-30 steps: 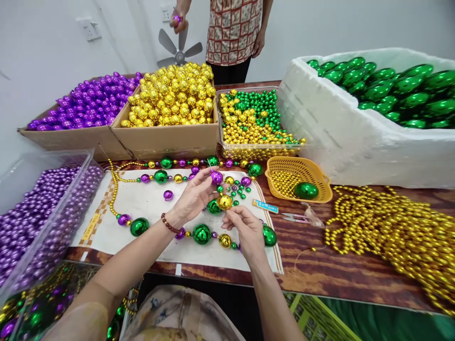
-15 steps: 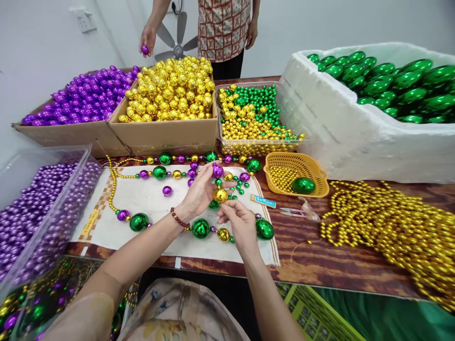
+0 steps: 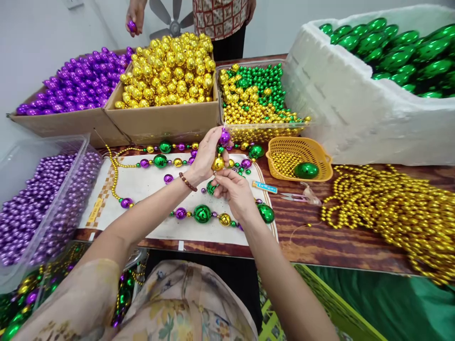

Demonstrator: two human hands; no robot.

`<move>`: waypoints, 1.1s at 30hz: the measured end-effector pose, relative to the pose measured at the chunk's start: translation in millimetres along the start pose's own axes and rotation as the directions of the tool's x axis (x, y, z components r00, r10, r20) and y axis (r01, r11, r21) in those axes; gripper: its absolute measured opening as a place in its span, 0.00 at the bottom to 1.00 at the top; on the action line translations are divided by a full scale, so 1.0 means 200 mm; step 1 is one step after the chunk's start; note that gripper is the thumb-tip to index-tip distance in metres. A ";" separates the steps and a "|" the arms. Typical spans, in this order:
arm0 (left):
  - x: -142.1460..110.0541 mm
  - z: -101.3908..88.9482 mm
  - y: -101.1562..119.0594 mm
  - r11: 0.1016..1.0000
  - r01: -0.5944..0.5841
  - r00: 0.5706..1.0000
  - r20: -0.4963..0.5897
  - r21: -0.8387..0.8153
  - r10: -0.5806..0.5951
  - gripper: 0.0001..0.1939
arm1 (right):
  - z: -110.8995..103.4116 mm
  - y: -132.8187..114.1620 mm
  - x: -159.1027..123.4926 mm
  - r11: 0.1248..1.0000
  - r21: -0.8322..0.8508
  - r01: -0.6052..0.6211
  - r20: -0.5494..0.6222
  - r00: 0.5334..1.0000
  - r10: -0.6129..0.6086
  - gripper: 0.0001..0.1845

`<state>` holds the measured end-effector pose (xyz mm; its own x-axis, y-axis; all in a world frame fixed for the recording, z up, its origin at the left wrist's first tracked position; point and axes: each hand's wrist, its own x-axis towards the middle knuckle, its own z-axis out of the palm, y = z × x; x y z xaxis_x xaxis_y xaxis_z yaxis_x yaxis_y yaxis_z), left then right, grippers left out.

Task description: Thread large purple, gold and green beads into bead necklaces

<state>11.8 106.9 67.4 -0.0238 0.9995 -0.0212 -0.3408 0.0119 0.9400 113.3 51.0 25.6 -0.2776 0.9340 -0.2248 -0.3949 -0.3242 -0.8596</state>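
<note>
My left hand (image 3: 207, 154) is closed on a shiny purple bead (image 3: 224, 137), with a thin needle tip rising above it. Below that bead, a small green bead (image 3: 220, 149) and a gold bead (image 3: 218, 163) hang in line. My right hand (image 3: 232, 192) pinches just under the gold bead; whether it grips thread or a small bead is hidden. Close to its fingertips lies a green bead (image 3: 211, 188), partly covered. Around both hands a bead garland (image 3: 202, 213) loops over a white cloth (image 3: 149, 189). One loose purple bead (image 3: 168, 178) rests on the cloth.
Boxes of purple beads (image 3: 78, 83) and gold beads (image 3: 170, 71) stand behind, beside a tub (image 3: 263, 125) and a foam box (image 3: 330, 109). Rightward are an orange basket (image 3: 300, 142), thread snips (image 3: 293, 197) and gold strands (image 3: 387, 213). Across the table a person's hand (image 3: 136, 16) holds a purple bead.
My hands have risen slightly away from me with the purple, green and gold beads. The view has tilted down. The other person's hand has moved left over the purple box.
</note>
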 end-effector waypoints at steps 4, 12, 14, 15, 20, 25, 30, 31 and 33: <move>0.04 0.00 0.01 0.999 0.041 0.999 0.022 -0.016 -0.041 0.17 | 0.00 -0.03 0.04 0.999 -0.030 0.015 -0.021 1.000 -0.015 0.15; 0.09 -0.13 0.08 0.989 0.148 0.980 0.132 0.016 -0.149 0.22 | -0.09 -0.04 0.08 0.991 -0.132 -0.010 0.008 1.000 0.012 0.18; 0.10 -0.16 0.12 0.982 0.177 0.963 0.196 0.065 -0.187 0.22 | -0.13 -0.11 0.13 0.982 -0.173 0.077 -0.058 0.994 -0.088 0.18; 0.09 -0.17 0.13 0.978 0.187 0.952 0.227 0.094 -0.204 0.22 | -0.14 -0.15 0.16 0.974 -0.188 0.129 -0.081 0.986 -0.146 0.18; 0.04 -0.19 0.13 0.932 0.265 0.894 0.298 0.246 -0.333 0.19 | -0.11 -0.24 0.29 0.965 -0.158 0.210 -0.062 0.973 -0.222 0.17; -0.02 -0.24 0.08 0.903 0.301 0.852 0.339 0.308 -0.400 0.20 | -0.12 -0.18 0.35 0.985 -0.002 0.171 -0.146 0.975 -0.170 0.14; -0.05 -0.29 0.00 0.895 0.302 0.821 0.388 0.329 -0.419 0.19 | -0.21 -0.18 0.36 0.974 0.062 0.217 -0.296 0.936 -0.190 0.17; -0.05 -0.29 -0.02 0.893 0.307 0.821 0.383 0.330 -0.424 0.19 | -0.21 -0.17 0.35 0.981 0.045 0.191 -0.248 0.953 -0.174 0.17; -0.05 -0.29 -0.04 0.889 0.309 0.823 0.374 0.337 -0.428 0.19 | -0.20 -0.14 0.32 0.988 -0.027 0.154 -0.120 0.980 -0.156 0.18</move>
<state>-39.5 95.7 40.7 0.4781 0.8282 -0.2924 0.0066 0.3296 0.9441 141.4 125.4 17.6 -0.1051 0.9844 -0.1413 -0.4096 -0.1723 -0.8958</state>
